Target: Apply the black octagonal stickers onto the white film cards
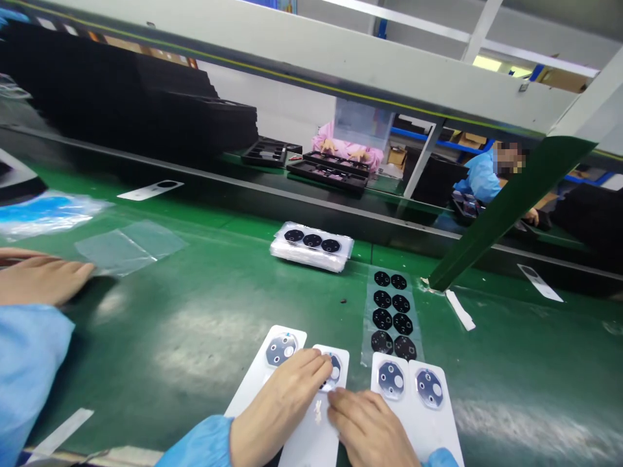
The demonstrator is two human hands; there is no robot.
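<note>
Four white back covers lay side by side near the front edge of the green worktop [195,311]. The left hand [277,408] lay flat on the second cover [316,428], with its fingers stretched out and close together. The fingertips touched the round camera ring [335,370] at the top of that cover. The right hand [367,425] lay flat too, fingers together, pressing on the lower part of the same cover, just beside the left hand. Neither hand gripped anything.

The first cover [265,370] lay to the left, partly under the left wrist. The third cover [389,383] and fourth cover [433,402] lay to the right, touching each other.

Just behind them was a clear strip of black stickers [392,314] in two rows. Farther back sat a stack of clear bags [311,246] with three black rings on top.

On the far left, another person's hand [43,279] rested flat on the worktop, next to a clear plastic sheet [131,243]. Other people in pink and blue worked at the far bench.
</note>
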